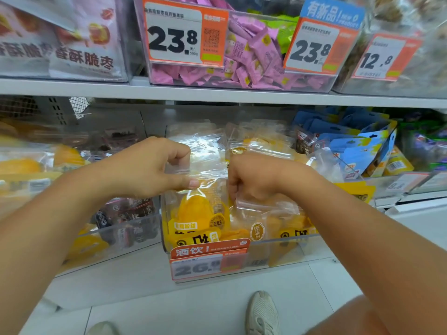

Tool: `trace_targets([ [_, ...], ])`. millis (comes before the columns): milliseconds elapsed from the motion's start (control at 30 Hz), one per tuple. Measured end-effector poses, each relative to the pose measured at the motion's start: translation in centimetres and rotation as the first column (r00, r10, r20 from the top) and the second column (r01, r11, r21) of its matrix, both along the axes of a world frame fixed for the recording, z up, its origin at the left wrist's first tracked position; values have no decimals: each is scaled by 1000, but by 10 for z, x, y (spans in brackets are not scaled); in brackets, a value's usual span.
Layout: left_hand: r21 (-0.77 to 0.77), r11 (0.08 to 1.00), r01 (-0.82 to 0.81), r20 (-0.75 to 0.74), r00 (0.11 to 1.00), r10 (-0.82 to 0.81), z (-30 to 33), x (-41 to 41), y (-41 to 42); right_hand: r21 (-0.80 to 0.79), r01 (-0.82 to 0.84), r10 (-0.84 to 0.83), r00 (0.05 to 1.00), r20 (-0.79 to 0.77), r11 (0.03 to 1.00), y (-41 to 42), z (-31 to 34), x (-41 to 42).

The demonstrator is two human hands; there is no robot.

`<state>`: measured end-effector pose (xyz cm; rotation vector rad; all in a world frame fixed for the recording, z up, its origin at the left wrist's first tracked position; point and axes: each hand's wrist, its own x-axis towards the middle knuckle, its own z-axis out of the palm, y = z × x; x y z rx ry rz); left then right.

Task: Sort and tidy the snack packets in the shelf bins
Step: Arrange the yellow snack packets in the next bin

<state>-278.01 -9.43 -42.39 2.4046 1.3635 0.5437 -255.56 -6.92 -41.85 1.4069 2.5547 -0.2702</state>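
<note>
While both hands work inside the middle clear bin (242, 269) on the lower shelf, the front mango packet (198, 213) stands upright at its front left, long axis running from 12 to 6 o'clock, clear top seal up and yellow printed base down behind the orange price tag (208, 259); the left hand (147, 168) has its fingers curled over that seal with the thumb pressed across the film toward 3 o'clock, so it pinches the packet's top edge; the right hand (251, 177), just beside it at 3 o'clock, is closed with fingers tucked down among the tops of the neighbouring mango packets (271, 213), and it seems to grip a clear edge there, though exactly which packet I cannot tell. More of the same packets (261, 141) stand behind at 12 o'clock, so the stock lies straight ahead of and just beneath both hands; the left hand is the nearer to the front packet and already has it. I judge the step in hand to be squaring this row upright; any coming move turns on keeping the packet's long axis vertical while sliding it toward 12 or 6 o'clock. At 9 o'clock a second bin (121, 233) holds dark plum packets (125, 213); at 2 o'clock stand blue packets (358, 146).
</note>
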Motion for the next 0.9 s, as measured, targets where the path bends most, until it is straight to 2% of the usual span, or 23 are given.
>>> trace_targets([
  [100, -16, 1000, -10, 2, 1000, 10, 0, 0, 1, 170, 50, -38, 996, -76, 984, 6, 15, 18],
  [200, -36, 999, 4, -17, 1000, -5, 1, 0, 2, 458, 254, -163, 960, -228, 852, 16, 29, 49],
  [233, -34, 999, 5, -24, 1000, -6, 1, 0, 1, 510, 315, -207, 944, -258, 800, 20, 29, 59],
  [300, -20, 1000, 4, -39, 999, -4, 1, 2, 0, 536, 383, -315, 924, -219, 752, 26, 20, 74],
  [367, -9, 1000, -3, -66, 998, 2, 1, 3, 0, 498, 414, -388, 908, -160, 762, 29, 6, 79],
  [433, -10, 1000, -15, -92, 996, 14, 0, 3, 1, 444, 422, -375, 906, -193, 790, 31, 0, 80],
  [567, -67, 998, -19, -82, 997, 13, 1, 6, -1, 474, 276, -103, 928, -359, 836, 12, 21, 69],
  [633, -65, 998, 1, -72, 997, -6, 2, 8, -1, 380, 137, 50, 895, -443, 915, -12, 39, 58],
  [667, -64, 998, 0, -70, 998, -4, 2, 7, 0, 258, 48, 75, 892, -445, 965, -26, 45, 52],
  [733, -58, 998, -15, -63, 998, 11, 1, 7, 0, 4, -74, 72, 963, -260, 997, -46, 45, 39],
  [800, -56, 998, -36, -44, 998, 33, 2, 8, -2, -69, -74, 69, 995, -67, 995, -47, 33, 34],
  [833, -57, 997, -43, -24, 999, 41, 3, 8, -3, -49, -73, 69, 995, -74, 996, -43, 29, 32],
  [900, -54, 997, -47, 22, 999, 49, 3, 9, -5, 54, -93, 103, 971, -217, 994, -35, 28, 30],
])
